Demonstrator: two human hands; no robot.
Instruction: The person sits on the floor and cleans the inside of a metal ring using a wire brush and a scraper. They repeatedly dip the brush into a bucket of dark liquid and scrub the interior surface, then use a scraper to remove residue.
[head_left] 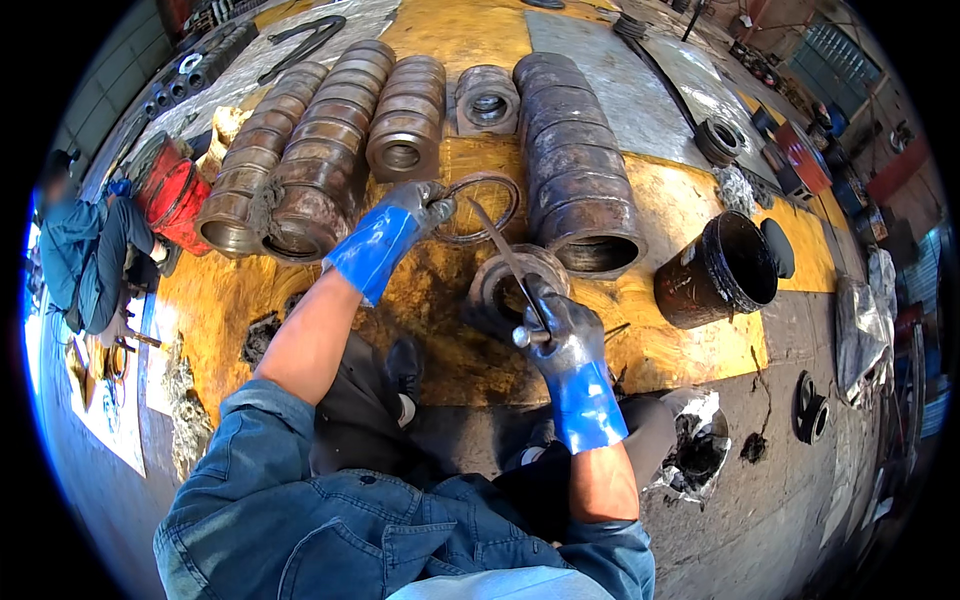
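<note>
My left hand (395, 235), in a blue glove with dark, greasy fingers, is closed on the left edge of a thin metal ring (517, 205). The ring hangs above the dirty wooden sheet. Wrapped in a matching glove, my right hand (568, 345) grips a long, narrow metal blade (505, 247) that looks like a scraper. Its pointed tip reaches inside the outline of the ring; whether they touch I cannot tell. A round metal end (520, 337) sticks out left of the right fist. Below the blade stands a thick hollow metal cylinder (486, 290), partly hidden by the tool and hand.
Rows of rusty metal cylinders (575, 150) lie beyond my hands. A dark, grease-smeared bucket (690, 285) stands at right, near a foil-like bag (690, 440) of black matter. At left, a person (85, 240) sits beside a red bucket (180, 205). Black rings (812, 410) lie far right.
</note>
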